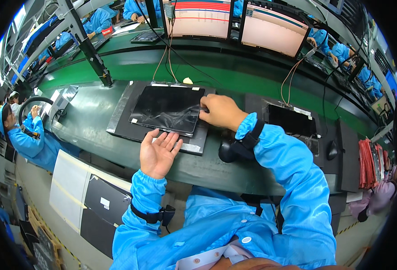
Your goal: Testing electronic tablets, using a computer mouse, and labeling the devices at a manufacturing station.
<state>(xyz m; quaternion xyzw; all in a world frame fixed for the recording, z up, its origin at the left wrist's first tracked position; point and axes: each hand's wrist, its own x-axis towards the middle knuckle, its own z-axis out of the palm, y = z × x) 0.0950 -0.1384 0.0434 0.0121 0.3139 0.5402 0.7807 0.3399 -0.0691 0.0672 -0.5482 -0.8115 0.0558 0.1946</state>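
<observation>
A flat black screen panel (167, 108), covered with wrinkled clear film and marked with small pale tabs at its corners, lies on a dark mat (122, 114) on the green bench. My left hand (158, 155) is palm up at the panel's near edge, fingers stretched and apart, the fingertips close to that edge. At the panel's right edge is my right hand (223, 111), back of the hand up and fingers curled closed against the rim. Whatever sits between those fingers is hidden. Just below my right wrist stands a black rounded device (227, 146).
Another black panel (292, 120) lies on a mat at right, near a black mouse (332, 150). Cables hang before two monitors (198, 20). A metal post (88, 49) rises at left. Red bags (370, 164) stand far right. A co-worker (29, 132) sits left.
</observation>
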